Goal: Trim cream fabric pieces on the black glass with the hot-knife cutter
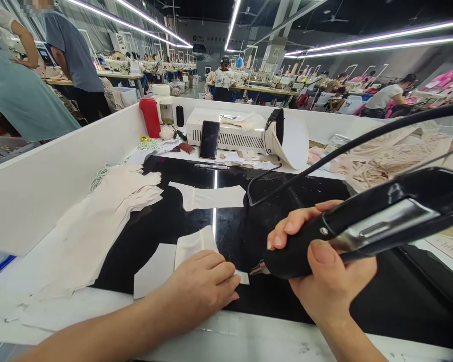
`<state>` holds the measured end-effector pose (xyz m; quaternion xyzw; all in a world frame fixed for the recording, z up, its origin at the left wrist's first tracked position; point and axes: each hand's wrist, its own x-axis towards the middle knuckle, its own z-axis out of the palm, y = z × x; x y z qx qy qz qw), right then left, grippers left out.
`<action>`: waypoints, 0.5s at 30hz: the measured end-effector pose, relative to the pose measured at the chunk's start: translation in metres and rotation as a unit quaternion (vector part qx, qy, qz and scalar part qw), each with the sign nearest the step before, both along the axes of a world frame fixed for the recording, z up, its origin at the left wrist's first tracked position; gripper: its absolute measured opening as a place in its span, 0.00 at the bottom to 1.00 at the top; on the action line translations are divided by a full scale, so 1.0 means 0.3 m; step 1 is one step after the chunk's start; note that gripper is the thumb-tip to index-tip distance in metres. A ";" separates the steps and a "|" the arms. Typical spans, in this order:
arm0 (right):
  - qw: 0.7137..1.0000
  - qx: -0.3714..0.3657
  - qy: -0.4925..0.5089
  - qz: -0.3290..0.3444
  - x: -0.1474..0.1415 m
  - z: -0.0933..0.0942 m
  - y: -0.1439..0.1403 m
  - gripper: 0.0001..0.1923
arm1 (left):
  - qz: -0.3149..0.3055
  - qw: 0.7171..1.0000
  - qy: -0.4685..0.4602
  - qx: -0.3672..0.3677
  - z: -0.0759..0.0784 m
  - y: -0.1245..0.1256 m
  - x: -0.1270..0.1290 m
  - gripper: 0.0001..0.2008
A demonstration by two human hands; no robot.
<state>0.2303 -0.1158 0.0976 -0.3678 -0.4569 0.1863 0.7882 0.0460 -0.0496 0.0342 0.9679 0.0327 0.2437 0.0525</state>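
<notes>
We press a small white cloth piece (191, 246) flat on the black mat (249, 236) with our left hand (202, 289). The fingers (226, 274) lie straight and close together on top of the cloth, not curled around anything. Our right hand (324, 274) is wrapped tight around the handle of a black iron (366, 223). The thumb sits on top of the handle and the other fingers curl under it. The metal tip of the iron points at the cloth, just beside our left fingertips; we cannot tell if it touches. A black cord (347, 146) runs up from the iron, past our right fingers. Beyond our left fingers lies another white piece (209, 196) on the mat. Out past our left hand sits a pile of cream cloth (109, 211). Far beyond our fingers stand a phone (210, 139) leaning on a white box (230, 131), a red bottle (150, 117) and a white cap (287, 138). Past our right hand lies a heap of cream strips (385, 156). Other people (75, 55) stand far off.
</notes>
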 end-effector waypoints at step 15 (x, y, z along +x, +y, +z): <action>1.000 -0.012 -0.002 0.003 -0.009 -0.003 -0.006 0.17 | 0.006 1.000 0.005 0.002 0.009 -0.008 0.010 0.06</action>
